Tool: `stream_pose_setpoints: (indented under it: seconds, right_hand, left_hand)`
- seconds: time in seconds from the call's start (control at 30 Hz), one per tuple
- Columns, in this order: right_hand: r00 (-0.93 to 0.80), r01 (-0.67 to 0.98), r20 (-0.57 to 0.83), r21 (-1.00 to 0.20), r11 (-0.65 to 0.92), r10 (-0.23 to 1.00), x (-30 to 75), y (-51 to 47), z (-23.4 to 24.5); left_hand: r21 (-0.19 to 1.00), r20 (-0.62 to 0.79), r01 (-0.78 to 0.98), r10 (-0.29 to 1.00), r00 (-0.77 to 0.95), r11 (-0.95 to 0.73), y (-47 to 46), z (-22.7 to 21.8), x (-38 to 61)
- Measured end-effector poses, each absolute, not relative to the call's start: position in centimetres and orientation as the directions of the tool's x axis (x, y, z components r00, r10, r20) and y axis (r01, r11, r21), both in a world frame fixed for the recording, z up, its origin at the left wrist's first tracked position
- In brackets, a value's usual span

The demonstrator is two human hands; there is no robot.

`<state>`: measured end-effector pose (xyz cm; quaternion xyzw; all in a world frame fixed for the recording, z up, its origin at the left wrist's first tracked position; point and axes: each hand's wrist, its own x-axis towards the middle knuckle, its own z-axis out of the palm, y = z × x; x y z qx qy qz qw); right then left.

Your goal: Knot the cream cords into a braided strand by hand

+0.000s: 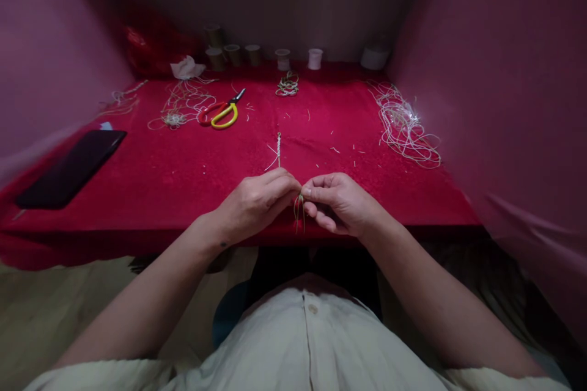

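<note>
My left hand (259,201) and my right hand (337,201) meet at the near edge of the red table (160,177), both pinched on thin pale cords (299,211). The cords' loose ends hang down between the two hands. A braided stretch of the cord (278,146) runs away from my fingers across the cloth toward the middle of the table. The fingers of both hands are curled tight around the strands.
Red and yellow scissors (222,113) lie at the back left beside tangled cord (181,104). A pile of white cord (406,128) sits at the right. A dark phone (73,168) rests at the left. Small spools (282,58) line the back wall.
</note>
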<state>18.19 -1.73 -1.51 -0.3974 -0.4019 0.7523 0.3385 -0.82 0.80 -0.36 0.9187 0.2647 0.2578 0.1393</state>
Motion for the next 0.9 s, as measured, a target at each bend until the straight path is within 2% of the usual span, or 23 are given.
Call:
stream_pose_setpoints:
  seconds: [0.13, 0.27, 0.43, 0.77, 0.9]
  right_hand:
    - [-0.456, -0.239, -0.304, -0.864, -0.443, 0.837, 18.08, -1.81, -1.53]
    - [-0.474, -0.305, -0.241, -0.858, -0.414, 0.847, 18.02, -1.91, -1.49]
    - [-0.451, -0.293, -0.234, -0.873, -0.390, 0.861, 17.96, -2.07, -1.38]
    - [-0.452, -0.306, -0.225, -0.870, -0.387, 0.863, 17.98, -2.19, -1.64]
    - [-0.399, -0.315, -0.212, -0.882, -0.351, 0.892, 17.80, -2.38, -1.52]
  left_hand:
    - [0.340, 0.507, 0.367, 0.497, 0.704, -0.866, 0.90, -0.88, -0.56]
    - [0.427, 0.530, 0.349, 0.544, 0.650, -0.834, 0.84, -1.15, -0.44]
    - [0.515, 0.506, 0.346, 0.604, 0.616, -0.784, 0.52, -1.21, -0.58]
    - [0.425, 0.602, 0.305, 0.517, 0.609, -0.853, 0.14, -1.38, -0.56]
    - [0.371, 0.616, 0.329, 0.495, 0.612, -0.868, 0.01, -1.34, -0.55]
